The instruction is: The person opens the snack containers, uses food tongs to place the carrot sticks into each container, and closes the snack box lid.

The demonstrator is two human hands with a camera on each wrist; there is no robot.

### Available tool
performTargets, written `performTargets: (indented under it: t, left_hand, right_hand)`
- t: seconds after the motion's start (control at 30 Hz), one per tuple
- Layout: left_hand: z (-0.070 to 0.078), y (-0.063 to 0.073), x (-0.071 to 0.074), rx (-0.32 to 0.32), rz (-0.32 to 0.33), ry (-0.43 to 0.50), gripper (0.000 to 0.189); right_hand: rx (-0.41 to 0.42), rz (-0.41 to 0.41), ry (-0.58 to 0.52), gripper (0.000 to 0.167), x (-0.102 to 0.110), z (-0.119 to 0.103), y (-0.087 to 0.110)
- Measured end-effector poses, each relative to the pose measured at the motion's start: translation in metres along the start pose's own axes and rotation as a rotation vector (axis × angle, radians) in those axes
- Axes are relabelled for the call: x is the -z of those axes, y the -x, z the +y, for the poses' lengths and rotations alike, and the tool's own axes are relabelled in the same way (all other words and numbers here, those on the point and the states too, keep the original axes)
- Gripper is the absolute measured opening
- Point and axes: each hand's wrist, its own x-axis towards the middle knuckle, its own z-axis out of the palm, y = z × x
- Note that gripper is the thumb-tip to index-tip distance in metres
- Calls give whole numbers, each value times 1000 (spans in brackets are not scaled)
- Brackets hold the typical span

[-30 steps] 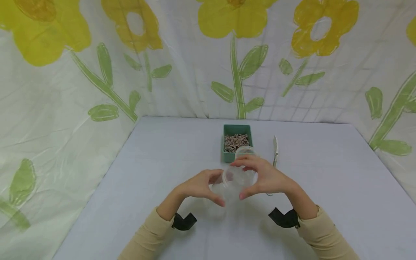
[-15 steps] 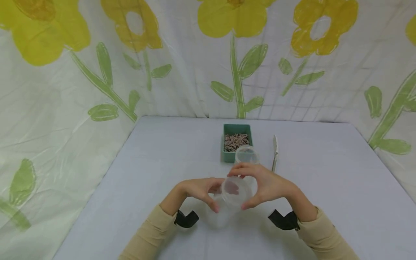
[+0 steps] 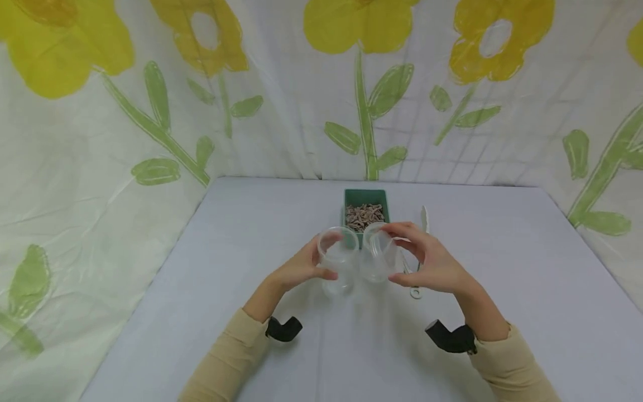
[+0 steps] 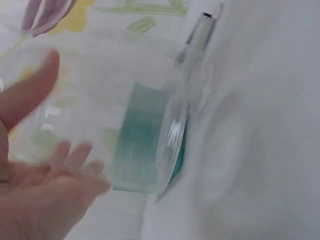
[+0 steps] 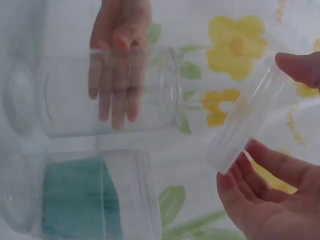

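Observation:
My left hand [image 3: 298, 267] holds a clear plastic jar [image 3: 339, 265] by its side, thumb and fingers around it; its open mouth faces up. In the left wrist view, the clear jar [image 4: 105, 100] shows its thumb side. Whether its base touches the table I cannot tell. Between thumb and fingertips, my right hand [image 3: 432, 261] pinches a translucent round lid [image 5: 247, 115] by its rim, tilted and apart from the held jar. A second clear jar [image 3: 372, 268] stands just right of the first, partly behind the lid in the head view.
Behind the jars stands a green rectangular box [image 3: 365, 196] holding many small brown pieces [image 3: 363, 218]. A slim pale tool [image 3: 425, 216] lies right of it, partly hidden by my right hand. A ring-shaped end [image 3: 415, 292] shows below that hand.
My left hand has moved the jar forward, level with the second jar. My right hand has moved the lid forward and right, away from the held jar.

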Motion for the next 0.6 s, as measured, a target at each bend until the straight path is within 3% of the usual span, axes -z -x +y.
performTargets:
  t: [0.1,0.2,0.4,0.6]
  left_hand:
    - [-6,-7,-4,68,191,-39,80]
    - [-13,-13,-9,83,297,-49,82]
    - [-27,-20,-11,78,348,-57,79]
    - [-25,-21,-10,100,367,-117,78]
  right_hand:
    - [-103,49,39,71,-8,3,2]
    - [-181,58,82,70,-16,8,4]
    - [-255,-3,228,72,-36,16,9]
    - [-310,-126,376,75,-62,25,11]
